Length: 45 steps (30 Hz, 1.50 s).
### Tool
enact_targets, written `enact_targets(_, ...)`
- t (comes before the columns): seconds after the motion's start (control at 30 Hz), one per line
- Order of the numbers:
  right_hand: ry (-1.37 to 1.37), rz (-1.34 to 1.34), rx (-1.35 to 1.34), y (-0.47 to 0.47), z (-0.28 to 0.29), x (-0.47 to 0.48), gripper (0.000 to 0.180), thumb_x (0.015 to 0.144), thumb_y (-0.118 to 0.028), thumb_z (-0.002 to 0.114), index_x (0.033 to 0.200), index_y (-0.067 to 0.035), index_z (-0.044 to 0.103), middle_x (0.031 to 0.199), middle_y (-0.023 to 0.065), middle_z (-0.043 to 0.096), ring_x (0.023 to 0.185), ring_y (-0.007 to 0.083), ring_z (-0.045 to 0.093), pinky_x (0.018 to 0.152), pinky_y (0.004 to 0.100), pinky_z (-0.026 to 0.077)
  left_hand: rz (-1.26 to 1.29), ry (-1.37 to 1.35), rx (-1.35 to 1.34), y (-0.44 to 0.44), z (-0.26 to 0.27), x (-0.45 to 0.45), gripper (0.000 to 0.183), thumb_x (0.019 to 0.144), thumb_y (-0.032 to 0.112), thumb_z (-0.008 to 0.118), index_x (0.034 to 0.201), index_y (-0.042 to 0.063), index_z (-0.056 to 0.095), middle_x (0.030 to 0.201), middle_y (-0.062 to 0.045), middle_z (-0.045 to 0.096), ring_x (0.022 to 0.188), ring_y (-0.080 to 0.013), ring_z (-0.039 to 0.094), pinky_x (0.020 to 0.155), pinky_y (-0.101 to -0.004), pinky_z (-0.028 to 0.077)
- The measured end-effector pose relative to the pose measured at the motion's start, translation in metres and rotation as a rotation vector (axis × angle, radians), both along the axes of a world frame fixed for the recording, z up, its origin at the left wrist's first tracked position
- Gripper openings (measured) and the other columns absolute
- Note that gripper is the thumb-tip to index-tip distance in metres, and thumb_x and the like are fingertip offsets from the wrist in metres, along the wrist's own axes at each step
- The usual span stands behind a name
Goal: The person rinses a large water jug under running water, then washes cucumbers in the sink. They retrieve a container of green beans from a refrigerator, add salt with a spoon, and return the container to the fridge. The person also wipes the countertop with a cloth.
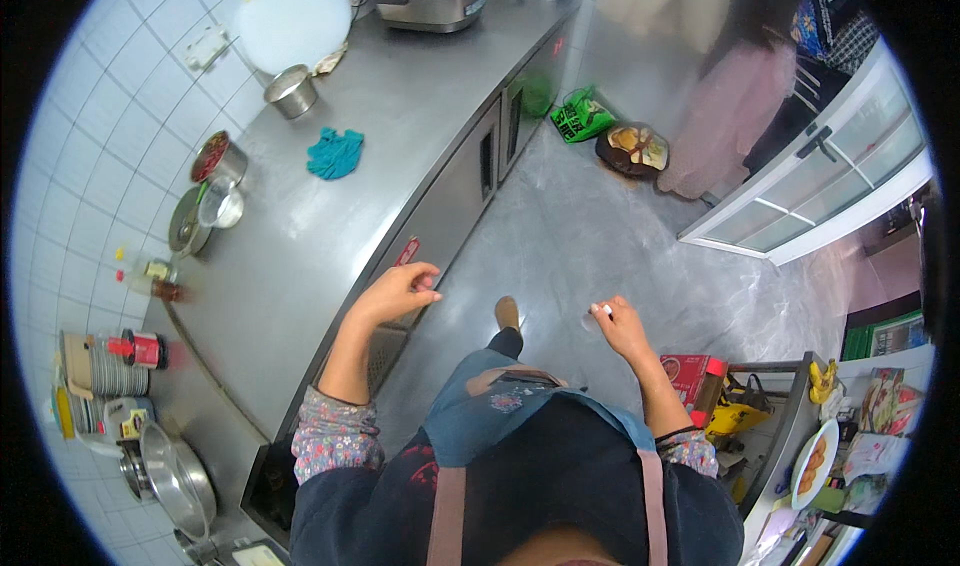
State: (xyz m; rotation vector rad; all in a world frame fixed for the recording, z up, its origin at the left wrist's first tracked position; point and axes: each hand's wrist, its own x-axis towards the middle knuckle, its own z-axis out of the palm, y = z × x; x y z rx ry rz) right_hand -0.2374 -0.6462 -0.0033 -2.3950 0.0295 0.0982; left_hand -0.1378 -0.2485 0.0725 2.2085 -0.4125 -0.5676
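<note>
My left hand (397, 292) hangs beside the front edge of the stainless steel counter (300, 221), its fingers loosely curled and the thumb apart, with nothing visible in it. My right hand (621, 327) is over the floor at the right, its fingers closed around a small white item (606, 309); something pale and see-through shows beside the fingertips, too blurred to name. A crumpled teal cloth (334, 153) lies on the counter. Behind it stands a steel pot (291, 92). A blue apron (502, 401) hangs in front of me.
Along the tiled wall are a pot of red food (218, 158), a clear bowl (220, 203), bottles and steel bowls (176, 476). A green bag (582, 115) and a dark round stool (632, 150) stand ahead on the floor, near an open white door (817, 161). Shelving (780, 431) is at right.
</note>
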Motion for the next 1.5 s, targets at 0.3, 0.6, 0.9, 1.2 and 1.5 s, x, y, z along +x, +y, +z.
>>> enact_targets(0.3, 0.461, -0.200, -0.166, -0.186, -0.138, 0.038, 0.036, 0.089, -0.035, 0.053, 0.086, -0.001, 0.065, 0.085, 0.0232, 0.062, 0.084, 0.0406, 0.058, 0.074, 0.0464, 0.045, 0.138, -0.458, 0.188, -0.139, -0.120, 0.230, 0.062, 0.073, 0.023, 0.070, 0.127, 0.003, 0.046, 0.129, -0.019, 0.048, 0.121, -0.0336, 0.045, 0.100, -0.0400, 0.038)
enact_targets(0.6, 0.544, -0.282, -0.181, -0.325, -0.121, 0.043, 0.046, 0.089, -0.040, 0.055, 0.076, 0.004, 0.061, 0.066, 0.0200, 0.061, 0.058, 0.0300, 0.057, 0.055, 0.0431, 0.042, 0.323, -0.406, 0.520, -0.199, -0.189, 0.384, 0.082, 0.074, 0.029, 0.073, 0.139, 0.005, 0.028, 0.134, -0.019, 0.042, 0.123, -0.0336, 0.043, 0.098, -0.0426, 0.039)
enact_targets(0.9, 0.524, 0.375, -0.375, -0.527, -0.219, 0.164, 0.025, 0.077, -0.016, 0.061, 0.101, -0.011, 0.066, 0.096, 0.0070, 0.065, 0.077, 0.0211, 0.061, 0.066, 0.0337, 0.050, 0.814, 0.004, 0.532, -0.252, -0.177, 0.458, 0.058, 0.076, 0.051, 0.062, 0.106, 0.002, 0.059, 0.100, -0.020, 0.064, 0.099, -0.0343, 0.060, 0.084, -0.0440, 0.047)
enact_targets(1.2, 0.715, -0.012, -0.032, -0.485, -0.111, 0.504, 0.034, 0.091, -0.036, 0.055, 0.093, -0.004, 0.067, 0.066, 0.0054, 0.060, 0.053, 0.0120, 0.054, 0.047, 0.0257, 0.044, 1.134, -0.218, 0.554, -0.270, -0.200, 0.443, 0.065, 0.068, 0.045, 0.067, 0.116, 0.004, 0.055, 0.119, -0.015, 0.053, 0.117, -0.0303, 0.045, 0.103, -0.0495, 0.028)
enact_targets(1.5, 0.658, 0.702, -0.339, -0.362, -0.133, 0.603, 0.030, 0.089, -0.030, 0.059, 0.092, -0.001, 0.065, 0.070, 0.0045, 0.060, 0.059, 0.0146, 0.054, 0.054, 0.0296, 0.044, 0.950, -0.297, 0.234, -0.393, -0.179, 0.272, 0.064, 0.067, 0.039, 0.070, 0.122, 0.010, 0.054, 0.118, -0.010, 0.050, 0.119, -0.0278, 0.042, 0.108, -0.0534, 0.016)
